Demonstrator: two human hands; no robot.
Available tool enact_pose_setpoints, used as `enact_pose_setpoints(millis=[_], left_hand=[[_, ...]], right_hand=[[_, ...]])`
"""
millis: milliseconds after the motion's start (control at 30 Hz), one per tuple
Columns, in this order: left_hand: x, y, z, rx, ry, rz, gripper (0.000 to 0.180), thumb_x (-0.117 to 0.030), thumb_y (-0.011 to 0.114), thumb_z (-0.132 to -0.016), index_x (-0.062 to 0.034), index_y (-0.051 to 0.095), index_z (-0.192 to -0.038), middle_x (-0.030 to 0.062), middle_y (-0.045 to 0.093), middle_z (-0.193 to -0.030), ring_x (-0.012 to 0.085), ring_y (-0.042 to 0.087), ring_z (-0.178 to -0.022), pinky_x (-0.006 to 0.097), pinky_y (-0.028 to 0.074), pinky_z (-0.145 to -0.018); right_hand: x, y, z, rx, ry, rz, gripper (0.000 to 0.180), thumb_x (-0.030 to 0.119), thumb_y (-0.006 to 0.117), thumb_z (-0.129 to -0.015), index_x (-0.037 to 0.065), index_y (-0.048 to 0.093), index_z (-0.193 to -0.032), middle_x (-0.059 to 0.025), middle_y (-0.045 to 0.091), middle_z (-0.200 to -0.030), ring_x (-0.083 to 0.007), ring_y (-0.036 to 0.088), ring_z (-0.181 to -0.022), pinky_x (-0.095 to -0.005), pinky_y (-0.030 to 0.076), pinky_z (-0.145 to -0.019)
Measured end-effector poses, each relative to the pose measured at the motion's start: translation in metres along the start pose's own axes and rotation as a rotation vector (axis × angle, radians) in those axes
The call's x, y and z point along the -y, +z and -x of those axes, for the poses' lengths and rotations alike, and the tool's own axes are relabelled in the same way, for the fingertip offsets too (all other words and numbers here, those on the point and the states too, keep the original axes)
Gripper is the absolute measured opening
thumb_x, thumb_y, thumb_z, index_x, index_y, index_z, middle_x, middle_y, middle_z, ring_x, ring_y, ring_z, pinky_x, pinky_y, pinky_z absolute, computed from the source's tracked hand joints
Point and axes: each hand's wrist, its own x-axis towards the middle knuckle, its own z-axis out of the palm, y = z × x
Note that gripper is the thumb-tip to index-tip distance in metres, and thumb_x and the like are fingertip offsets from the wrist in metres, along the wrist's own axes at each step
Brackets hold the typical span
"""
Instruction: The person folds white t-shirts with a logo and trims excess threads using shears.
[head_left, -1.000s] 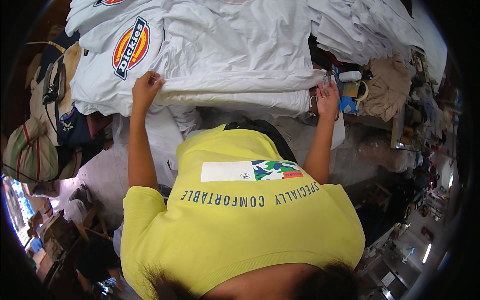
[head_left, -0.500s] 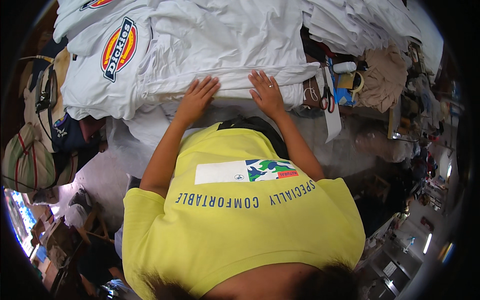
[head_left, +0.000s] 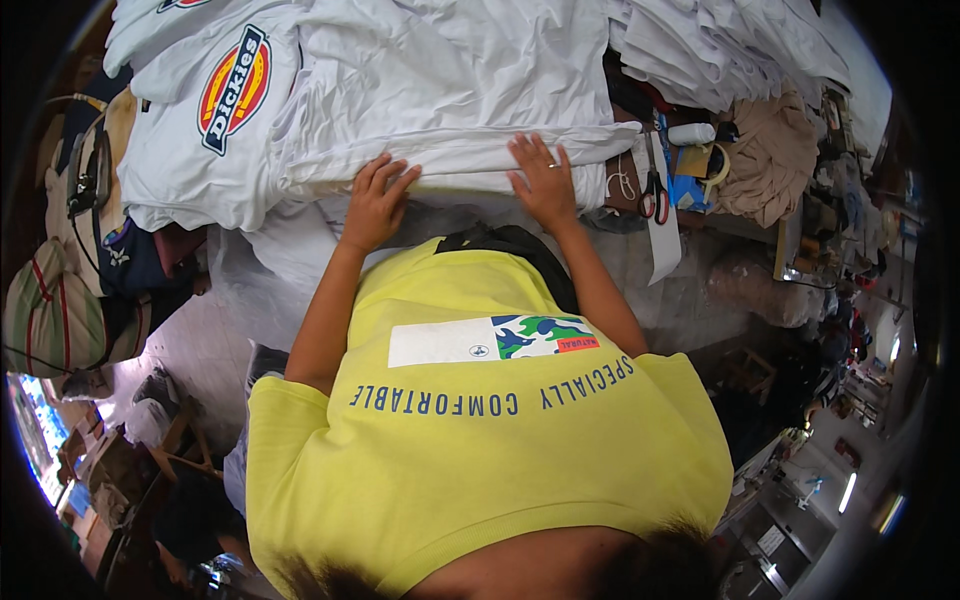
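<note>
The white garment (head_left: 450, 80) lies spread over the table (head_left: 627, 203), directly in front of the person, wrinkled across its upper part and turned over in a long fold along the near edge. Both hands are on this folded band, well apart from each other. The left hand (head_left: 378, 205) rests at the near edge with fingers bent; whether it pinches the cloth cannot be determined. The right hand (head_left: 545, 185) lies palm down with fingers spread, gripping nothing, and bears 1 ring (head_left: 554, 165). To the left, against the main piece, is a printed white garment (head_left: 175, 160) with 1 oval emblem (head_left: 234, 90) in red, yellow and navy. To the right of the fold are 1 pair of scissors (head_left: 654, 203) with dark and red handles, a white strip (head_left: 664, 255) hanging past the table edge, a tape roll (head_left: 717, 166) and a crumpled beige cloth (head_left: 775, 165). White garments (head_left: 700, 50) are heaped at upper right.
</note>
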Motion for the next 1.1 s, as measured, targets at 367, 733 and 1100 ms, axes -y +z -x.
enact_pose_setpoints(millis=[367, 733, 1100], left_hand=[[-0.006, 0.005, -0.002, -0.011, -0.065, 0.019, 0.05, -0.004, 0.061, -0.071, -0.0188, 0.055, -0.118, 0.0086, 0.044, -0.128, 0.0309, 0.036, -0.122, 0.043, 0.029, -0.101], [-0.021, 0.004, -0.013, 0.04, -0.164, -0.12, 0.066, -0.003, 0.059, -0.068, -0.0157, 0.042, -0.13, 0.0128, 0.033, -0.138, 0.0352, 0.029, -0.126, 0.044, 0.025, -0.103], [-0.03, 0.007, -0.018, 0.029, -0.219, -0.141, 0.069, 0.001, 0.057, -0.066, -0.0203, 0.044, -0.13, 0.0152, 0.033, -0.136, 0.0371, 0.029, -0.125, 0.046, 0.026, -0.101]], right_hand=[[-0.053, -0.013, 0.016, -0.129, 0.224, 0.153, 0.048, 0.035, 0.052, -0.086, 0.017, 0.045, -0.13, 0.0008, 0.04, -0.138, -0.0191, 0.034, -0.129, -0.0526, 0.021, -0.102], [-0.059, -0.004, 0.02, -0.141, 0.247, 0.084, 0.051, 0.037, 0.052, -0.087, 0.017, 0.04, -0.133, 0.0017, 0.038, -0.139, -0.0203, 0.032, -0.13, -0.0529, 0.023, -0.101], [-0.061, -0.003, 0.02, -0.152, 0.224, 0.066, 0.051, 0.037, 0.051, -0.087, 0.016, 0.04, -0.133, 0.0011, 0.038, -0.139, -0.0202, 0.03, -0.131, -0.0535, 0.024, -0.101]])
